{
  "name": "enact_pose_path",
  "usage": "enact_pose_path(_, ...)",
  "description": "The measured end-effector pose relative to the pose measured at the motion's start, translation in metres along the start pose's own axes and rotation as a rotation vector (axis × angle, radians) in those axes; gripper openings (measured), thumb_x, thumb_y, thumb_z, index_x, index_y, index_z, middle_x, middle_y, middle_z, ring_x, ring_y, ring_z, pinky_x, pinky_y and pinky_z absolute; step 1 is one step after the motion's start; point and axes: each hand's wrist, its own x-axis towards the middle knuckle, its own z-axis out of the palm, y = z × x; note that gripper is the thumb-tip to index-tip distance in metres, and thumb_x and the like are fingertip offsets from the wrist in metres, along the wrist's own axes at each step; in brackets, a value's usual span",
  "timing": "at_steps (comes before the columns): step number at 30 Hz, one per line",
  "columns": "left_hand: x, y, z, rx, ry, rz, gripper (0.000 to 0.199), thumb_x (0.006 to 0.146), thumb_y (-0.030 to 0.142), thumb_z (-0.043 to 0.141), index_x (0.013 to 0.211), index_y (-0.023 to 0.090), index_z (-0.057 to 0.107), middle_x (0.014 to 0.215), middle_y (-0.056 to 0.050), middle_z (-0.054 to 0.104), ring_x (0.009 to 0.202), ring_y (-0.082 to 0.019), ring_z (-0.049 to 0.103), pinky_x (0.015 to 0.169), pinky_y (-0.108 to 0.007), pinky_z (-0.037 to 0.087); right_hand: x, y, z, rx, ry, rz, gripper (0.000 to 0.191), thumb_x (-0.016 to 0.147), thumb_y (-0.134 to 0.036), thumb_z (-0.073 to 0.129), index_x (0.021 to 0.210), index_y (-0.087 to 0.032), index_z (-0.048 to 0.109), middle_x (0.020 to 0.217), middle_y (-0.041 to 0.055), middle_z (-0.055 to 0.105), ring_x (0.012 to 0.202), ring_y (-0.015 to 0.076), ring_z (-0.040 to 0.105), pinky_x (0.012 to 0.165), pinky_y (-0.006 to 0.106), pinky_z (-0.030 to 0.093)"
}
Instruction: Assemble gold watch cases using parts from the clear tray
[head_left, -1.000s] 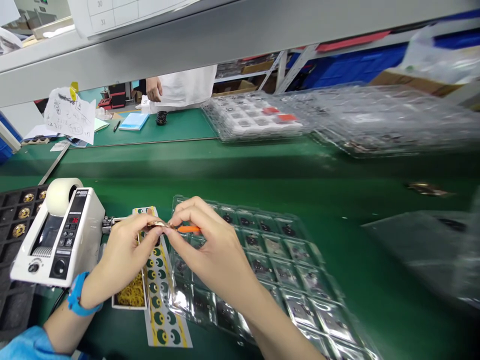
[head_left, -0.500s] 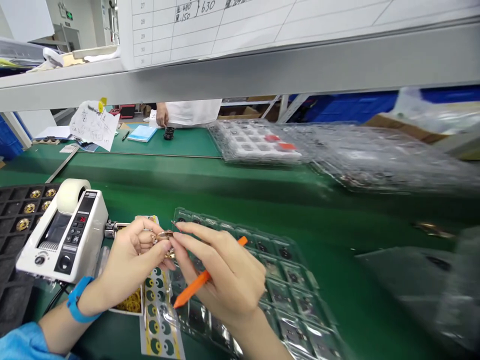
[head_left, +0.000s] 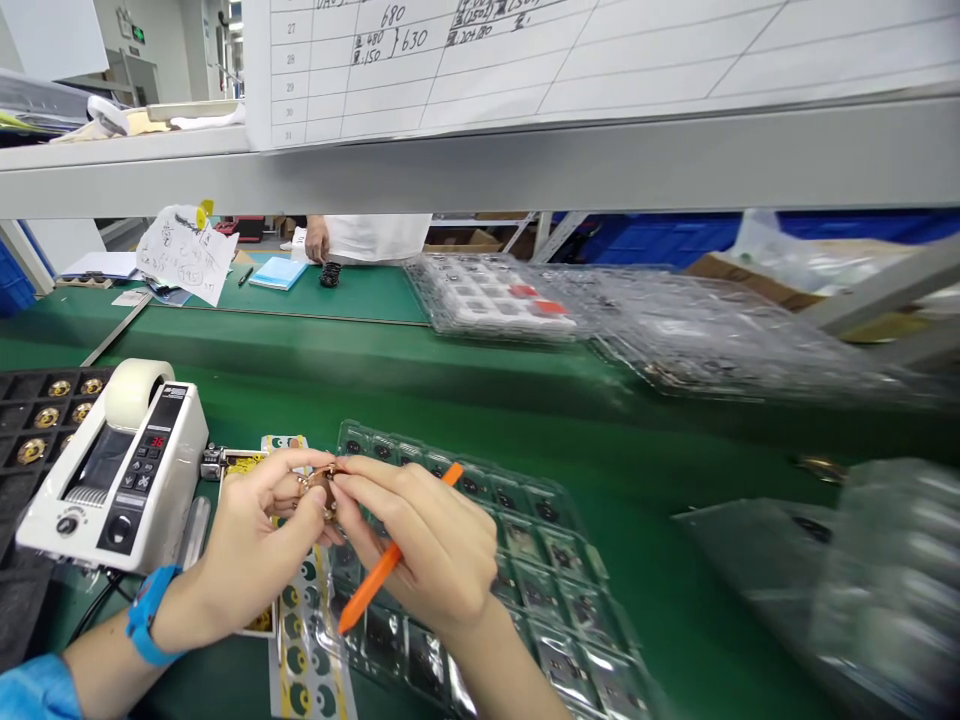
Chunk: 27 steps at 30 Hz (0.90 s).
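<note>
A small copper-coloured metal part (head_left: 322,485) is pinched between the thumb and fingers of my left hand (head_left: 255,540), which wears a blue wristband. My right hand (head_left: 431,550) meets it there, thumb and index fingertip at the part's upper edge. Tucked through the right hand's fingers is an orange pointed stick (head_left: 367,597), slanting down to the left. Beneath both hands lie a clear compartment tray (head_left: 577,575) of small dark parts and a sheet of green-and-yellow stickers (head_left: 300,670). My fingers cover most of the metal part.
On the left stand a white tape dispenser (head_left: 169,450) and a black foam tray (head_left: 19,510) with gold rings. Stacked clear trays (head_left: 480,320) sit beyond the ledge, under a grey shelf beam (head_left: 525,170). Blurred clear packaging (head_left: 892,590) is at right. A co-worker's hand (head_left: 317,240) rests across the bench.
The view has shifted slightly, so most things sit further left. My right index finger, lifted before, has come down to the metal part, which both hands now touch.
</note>
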Motion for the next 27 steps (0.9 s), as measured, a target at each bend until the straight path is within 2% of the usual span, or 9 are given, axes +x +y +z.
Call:
enact_pose_path(3, 0.001, -0.001, 0.0, 0.05, 0.001, 0.042, 0.02, 0.086, 0.019, 0.056, 0.103, 0.014, 0.066, 0.061, 0.001, 0.07, 0.059, -0.014, 0.071, 0.063, -0.022, 0.062, -0.001, 0.001, 0.002, -0.004, 0.001, 0.002, 0.008, 0.089, -0.005, 0.06, 0.092, -0.012, 0.061, 0.082, 0.0116, 0.075, 0.062, 0.0159, 0.063, 0.053, 0.027, 0.048)
enact_pose_path(7, 0.002, -0.003, 0.002, 0.162, 0.033, 0.163, 0.02, 0.088, 0.016, 0.054, 0.103, 0.014, 0.067, 0.068, -0.001, 0.074, 0.062, -0.012, 0.072, 0.063, -0.017, 0.06, -0.001, -0.001, 0.005, -0.009, 0.035, 0.027, 0.008, 0.089, -0.005, 0.06, 0.092, -0.012, 0.062, 0.082, 0.0115, 0.074, 0.063, 0.0163, 0.064, 0.053, 0.026, 0.048)
enact_pose_path(11, 0.001, -0.003, 0.003, 0.166, 0.038, 0.222, 0.02, 0.089, 0.014, 0.053, 0.103, 0.015, 0.066, 0.074, 0.0, 0.076, 0.059, -0.009, 0.069, 0.062, -0.014, 0.059, -0.001, -0.002, 0.007, -0.01, 0.067, 0.031, 0.008, 0.089, -0.005, 0.058, 0.093, -0.011, 0.062, 0.082, 0.012, 0.074, 0.066, 0.017, 0.065, 0.054, 0.027, 0.048)
enact_pose_path(19, -0.003, -0.008, 0.001, 0.152, 0.026, 0.175, 0.021, 0.092, 0.021, 0.053, 0.11, 0.017, 0.063, 0.081, -0.003, 0.078, 0.067, -0.014, 0.072, 0.067, -0.021, 0.061, 0.0, -0.004, 0.006, -0.024, 0.078, 0.039, 0.01, 0.088, -0.004, 0.059, 0.095, -0.011, 0.062, 0.082, 0.0119, 0.074, 0.067, 0.0171, 0.066, 0.055, 0.027, 0.049)
enact_pose_path(23, -0.002, -0.01, 0.002, 0.124, 0.018, 0.133, 0.015, 0.093, 0.024, 0.053, 0.103, 0.019, 0.062, 0.084, -0.003, 0.077, 0.07, -0.015, 0.072, 0.068, -0.022, 0.06, -0.001, -0.007, 0.008, -0.034, 0.101, 0.067, 0.012, 0.087, -0.004, 0.059, 0.095, -0.013, 0.061, 0.082, 0.0112, 0.074, 0.065, 0.0168, 0.066, 0.054, 0.027, 0.049)
enact_pose_path(27, 0.002, -0.005, 0.001, 0.198, 0.037, 0.123, 0.008, 0.089, 0.023, 0.055, 0.093, 0.019, 0.06, 0.071, -0.001, 0.074, 0.066, -0.014, 0.069, 0.067, -0.021, 0.056, 0.0, -0.008, 0.012, -0.009, 0.105, 0.125, 0.013, 0.088, -0.005, 0.058, 0.095, -0.015, 0.059, 0.083, 0.0101, 0.074, 0.068, 0.0172, 0.068, 0.056, 0.027, 0.051)
